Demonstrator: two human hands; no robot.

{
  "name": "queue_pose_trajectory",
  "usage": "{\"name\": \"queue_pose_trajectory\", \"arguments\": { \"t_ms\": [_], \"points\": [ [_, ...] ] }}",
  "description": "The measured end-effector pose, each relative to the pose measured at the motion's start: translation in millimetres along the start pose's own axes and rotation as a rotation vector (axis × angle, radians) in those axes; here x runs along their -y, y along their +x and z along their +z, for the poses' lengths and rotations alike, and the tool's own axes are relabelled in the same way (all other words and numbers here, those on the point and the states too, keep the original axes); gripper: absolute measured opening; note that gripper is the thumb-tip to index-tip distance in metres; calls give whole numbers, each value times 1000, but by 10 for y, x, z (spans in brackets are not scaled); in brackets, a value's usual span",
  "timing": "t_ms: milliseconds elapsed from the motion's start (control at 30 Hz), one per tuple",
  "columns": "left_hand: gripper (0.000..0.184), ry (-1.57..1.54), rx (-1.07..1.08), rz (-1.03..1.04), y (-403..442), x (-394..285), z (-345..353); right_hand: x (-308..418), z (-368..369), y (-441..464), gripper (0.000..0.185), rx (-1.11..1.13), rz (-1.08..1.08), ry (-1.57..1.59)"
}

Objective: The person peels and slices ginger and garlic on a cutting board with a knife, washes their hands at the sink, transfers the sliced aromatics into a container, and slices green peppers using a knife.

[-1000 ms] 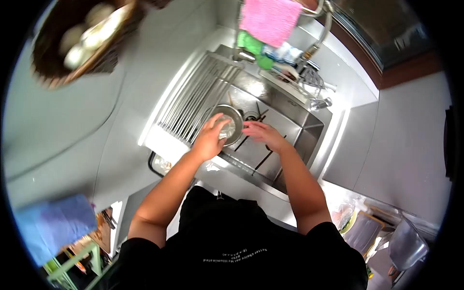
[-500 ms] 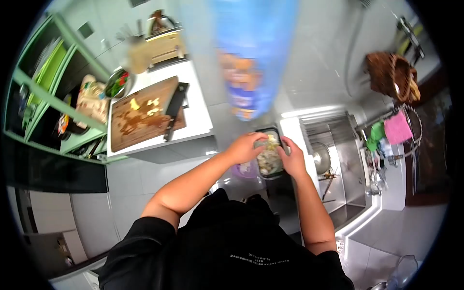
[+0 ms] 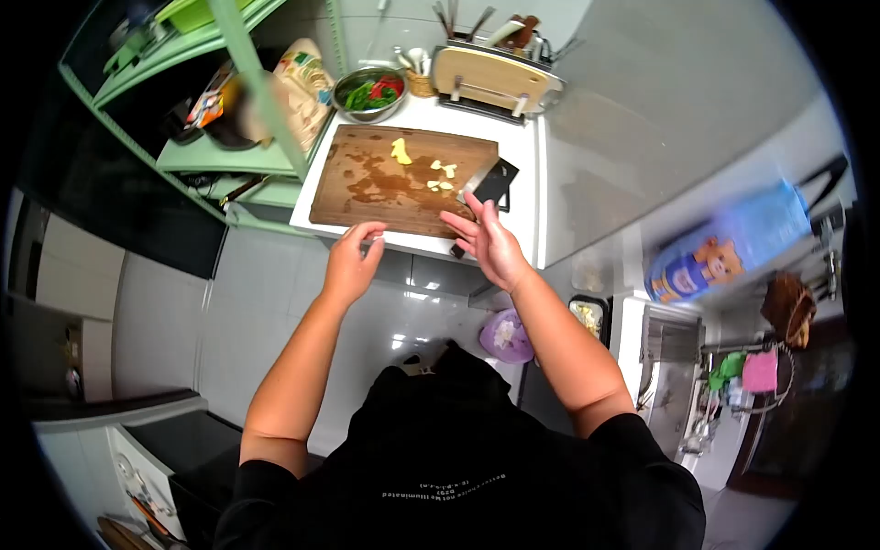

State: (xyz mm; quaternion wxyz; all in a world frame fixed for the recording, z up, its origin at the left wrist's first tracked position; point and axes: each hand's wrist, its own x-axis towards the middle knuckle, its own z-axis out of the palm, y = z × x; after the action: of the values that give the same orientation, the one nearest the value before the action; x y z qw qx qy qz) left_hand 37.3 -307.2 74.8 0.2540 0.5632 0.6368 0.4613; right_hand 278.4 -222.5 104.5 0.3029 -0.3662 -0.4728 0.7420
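Two hands [image 3: 356,264] [image 3: 495,247] near wooden board [image 3: 367,188], white counter [image 3: 527,197], green shelving [image 3: 266,103], tiled floor [image 3: 252,298]

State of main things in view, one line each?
Left hand, empty, half curled
Right hand, empty, spread open
Cutting board, flat, wet-looking patches
Yellow piece, loose on board
Pale pieces, scattered on board
Knife, lying flat, partly hidden
Metal bowl, open, holding vegetables
Purple bin, open, white contents
Pink cloth, hanging
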Motion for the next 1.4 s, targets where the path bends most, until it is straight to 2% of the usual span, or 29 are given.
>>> {"name": "queue_pose_trajectory", "arguments": {
  "t_ms": [100, 167, 267, 367, 400, 433, 500, 600, 733, 833, 933, 967, 1033, 1067, 1133, 1167, 1200, 1333, 1367, 1400],
  "points": [
    [24, 58, -101, 142, 144, -230, -35, 130, 340, 206, 94, 207, -13, 190],
    [24, 119, -146, 239, 305, -266, -14, 176, 460, 310, 90, 292, -16, 320],
    [24, 181, -166, 329, 556, -252, 23, 174, 500, 537, 95, 352, -71, 394],
    [25, 371, -146, 415, 847, -135, 4, 184, 363, 772, 92, 374, -21, 331],
    [27, 390, -114, 406, 957, -78, 2, 201, 274, 864, 82, 345, 22, 203],
    [28, 391, -68, 310, 1064, -13, 4, 178, 156, 974, 69, 279, 20, 48],
    [29, 390, 15, 120, 1275, 177, 8, 2, -41, 1233, 55, 10, 71, -230],
    [34, 338, 152, 2, 1512, 603, 31, -260, -436, 1600, 39, -168, 78, -310],
    [43, 344, 270, -53, 1724, 811, 92, -313, -668, 1731, 29, -422, 19, -596],
    [47, 386, 259, 52, 1996, 947, 269, -292, -753, 1610, 27, -554, 89, -937],
    [49, 496, 337, 101, 2360, 1071, 442, -528, -923, 1477, 39, -677, 179, -1165],
    [50, 491, 387, 178, 2395, 1113, 485, -614, -894, 1372, 42, -735, 204, -1228],
    [52, 458, 455, 358, 2561, 1110, 630, -734, -781, 1290, 65, -809, 315, -1126],
    [59, 322, 656, 240, 2610, 1075, 718, -753, -696, 1262, 71, -833, 343, -1141],
    [67, 257, 754, 257, 2513, 1001, 913, -704, -557, 1295, 82, -903, 356, -1138],
    [71, 228, 796, 268, 2487, 968, 1010, -688, -548, 1337, 82, -947, 415, -1099],
    [84, 314, 833, 232, 2458, 1004, 1140, -774, -614, 1354, 82, -996, 441, -1088],
    [96, 365, 737, 245, 2334, 1090, 1435, -836, -681, 1286, 76, -1042, 538, -944],
    [97, 346, 737, 265, 2328, 1100, 1494, -964, -763, 1231, 72, -1035, 438, -891],
    [97, 328, 735, 283, 2337, 1099, 1527, -973, -775, 1203, 68, -1030, 438, -862]
  ]
}}
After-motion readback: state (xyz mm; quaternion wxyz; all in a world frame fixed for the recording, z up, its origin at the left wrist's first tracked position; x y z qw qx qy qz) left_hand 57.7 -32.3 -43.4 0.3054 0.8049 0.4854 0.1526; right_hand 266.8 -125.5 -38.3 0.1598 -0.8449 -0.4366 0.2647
